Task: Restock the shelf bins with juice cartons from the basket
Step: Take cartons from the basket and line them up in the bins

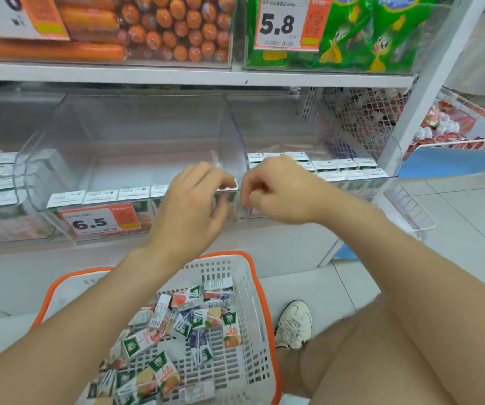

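Shop shelving faces me. Juice cartons (176, 325) lie jumbled in the basket (247, 282) at 6 o'clock, and more stand in rows in the clear bins (136, 127) at 12 o'clock. My left hand (191, 200) bends over a front-row carton (229, 186); whether it grips, I cannot tell. My right hand (276, 191), at the left hand's 3 o'clock, is curled; I cannot tell if it holds anything.

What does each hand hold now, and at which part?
The left hand touches the top edge of a juice carton in the middle bin; a grip cannot be told. The right hand is curled, nothing visible in it.
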`<state>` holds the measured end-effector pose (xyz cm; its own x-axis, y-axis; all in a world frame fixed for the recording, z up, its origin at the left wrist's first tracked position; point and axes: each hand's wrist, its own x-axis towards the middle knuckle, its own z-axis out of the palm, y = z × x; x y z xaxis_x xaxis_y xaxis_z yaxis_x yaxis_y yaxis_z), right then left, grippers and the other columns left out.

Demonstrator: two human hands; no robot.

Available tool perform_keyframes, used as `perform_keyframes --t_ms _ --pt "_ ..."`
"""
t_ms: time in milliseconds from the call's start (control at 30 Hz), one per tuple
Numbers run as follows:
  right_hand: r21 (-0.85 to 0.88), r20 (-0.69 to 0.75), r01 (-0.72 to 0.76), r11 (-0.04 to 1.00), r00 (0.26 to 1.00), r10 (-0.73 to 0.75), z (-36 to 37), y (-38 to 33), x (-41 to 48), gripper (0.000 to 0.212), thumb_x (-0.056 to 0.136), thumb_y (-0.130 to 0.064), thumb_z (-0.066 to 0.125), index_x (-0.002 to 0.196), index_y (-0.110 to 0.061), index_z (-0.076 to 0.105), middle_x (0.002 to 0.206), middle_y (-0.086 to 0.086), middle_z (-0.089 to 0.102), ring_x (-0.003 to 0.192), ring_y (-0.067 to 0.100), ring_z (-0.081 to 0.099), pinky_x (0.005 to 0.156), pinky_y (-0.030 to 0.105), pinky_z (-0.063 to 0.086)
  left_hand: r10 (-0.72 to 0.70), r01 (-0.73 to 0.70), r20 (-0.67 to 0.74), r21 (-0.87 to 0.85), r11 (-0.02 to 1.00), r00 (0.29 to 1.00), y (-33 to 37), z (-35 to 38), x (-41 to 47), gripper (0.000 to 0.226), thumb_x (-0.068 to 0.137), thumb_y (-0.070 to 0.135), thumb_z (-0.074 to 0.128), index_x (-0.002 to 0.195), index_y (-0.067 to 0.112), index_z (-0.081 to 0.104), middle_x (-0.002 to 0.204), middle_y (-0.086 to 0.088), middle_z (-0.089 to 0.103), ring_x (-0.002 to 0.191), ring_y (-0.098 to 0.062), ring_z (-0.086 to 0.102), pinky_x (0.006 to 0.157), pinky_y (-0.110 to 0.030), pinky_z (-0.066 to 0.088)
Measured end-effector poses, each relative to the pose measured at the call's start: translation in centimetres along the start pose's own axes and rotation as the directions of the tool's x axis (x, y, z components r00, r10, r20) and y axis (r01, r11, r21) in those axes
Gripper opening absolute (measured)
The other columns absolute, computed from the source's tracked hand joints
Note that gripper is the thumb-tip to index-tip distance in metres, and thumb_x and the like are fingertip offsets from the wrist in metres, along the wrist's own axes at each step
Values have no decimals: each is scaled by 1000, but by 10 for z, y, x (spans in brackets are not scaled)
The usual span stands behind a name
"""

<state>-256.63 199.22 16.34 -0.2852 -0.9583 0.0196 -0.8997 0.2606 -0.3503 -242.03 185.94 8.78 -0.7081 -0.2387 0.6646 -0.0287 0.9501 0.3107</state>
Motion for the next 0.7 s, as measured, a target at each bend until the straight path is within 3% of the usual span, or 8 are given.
perform_keyframes --t_ms 100,167,233,300,400,500,567,700 --pt "-56 280 118 991 955 -98 44 -39 -11 24 91 -11 51 79 -10 72 64 -2 61 63 16 56 67 31 51 -25 29 117 -36 999 993 -12 -16 -42 19 89 3 67 101 17 66 96 6 59 83 -16 55 72 -32 46" --pt "-69 434 126 990 897 -84 80 -49 -13 25 97 -12 47 87 -3 68 70 9 61 71 29 59 71 38 53 -72 92 342 -41 995 937 -25 -20 -73 20 92 11 68 97 30 61 93 15 56 83 -8 52 72 -29 43" --pt "-96 559 79 992 829 -13 117 -52 -11 32 99 -17 46 111 -1 70 92 16 70 94 38 67 82 46 58 -170 210 589 0 978 790 -44 -19 -105 17 98 20 65 97 37 62 95 20 59 88 -3 54 78 -28 46" --pt "-138 632 62 988 774 40 149 -48 -8 32 98 -17 46 116 -5 70 109 16 71 103 38 68 89 52 59 -269 306 726 84 948 634 -65 -12 -137 11 100 23 63 102 33 69 101 18 65 93 -4 58 85 -30 51" --pt "-184 613 27 983 785 93 190 -37 -6 17 98 -9 47 85 -10 58 88 11 60 85 33 65 78 46 58 -398 410 763 191 892 509 -91 4 -176 16 102 20 60 110 25 73 108 10 69 96 -12 61 89 -34 54" --pt "-216 517 -74 974 837 178 225 -26 -6 29 99 -5 47 73 -18 40 77 4 46 66 21 50 59 34 42 -510 508 738 262 820 442 -105 22 -202 23 102 17 58 122 20 70 117 1 69 105 -20 63 94 -39 55" --pt "-233 492 -153 960 833 252 248 -17 -6 23 97 -1 47 80 -16 43 81 3 46 65 19 47 54 32 35 -552 544 723 289 788 416 -113 35 -217 27 102 18 58 128 18 67 125 -3 68 112 -23 63 97 -40 54" --pt "-253 481 -223 941 815 322 284 8 -6 20 98 -2 51 117 -8 55 105 10 58 84 27 55 68 38 44 -596 559 713 343 755 368 -124 60 -242 33 102 19 60 135 13 63 137 -8 63 125 -27 60 105 -43 51"
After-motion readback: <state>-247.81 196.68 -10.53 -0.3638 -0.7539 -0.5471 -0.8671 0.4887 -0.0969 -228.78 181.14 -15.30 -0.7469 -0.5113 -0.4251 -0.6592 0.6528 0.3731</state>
